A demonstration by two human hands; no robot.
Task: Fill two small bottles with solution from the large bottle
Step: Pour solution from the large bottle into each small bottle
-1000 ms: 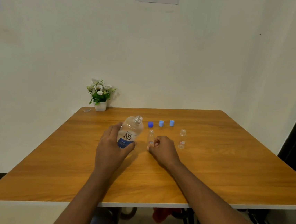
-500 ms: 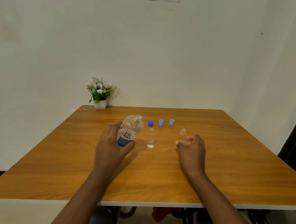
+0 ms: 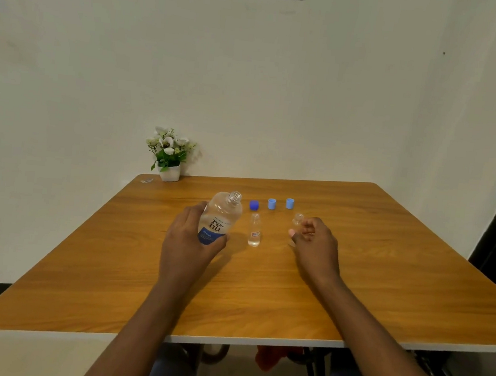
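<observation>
Your left hand (image 3: 193, 240) grips the uncapped large bottle (image 3: 221, 217), its neck tilted toward your right hand (image 3: 315, 244), whose fingers (image 3: 309, 227) curl at the upright second small bottle (image 3: 298, 218). Whether they clamp it cannot be told; the other small bottle (image 3: 254, 231) stands between your hands.

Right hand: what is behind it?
A small bottle; only its open neck shows past the right hand. Its body is mostly covered, so any liquid inside cannot be seen.
</observation>
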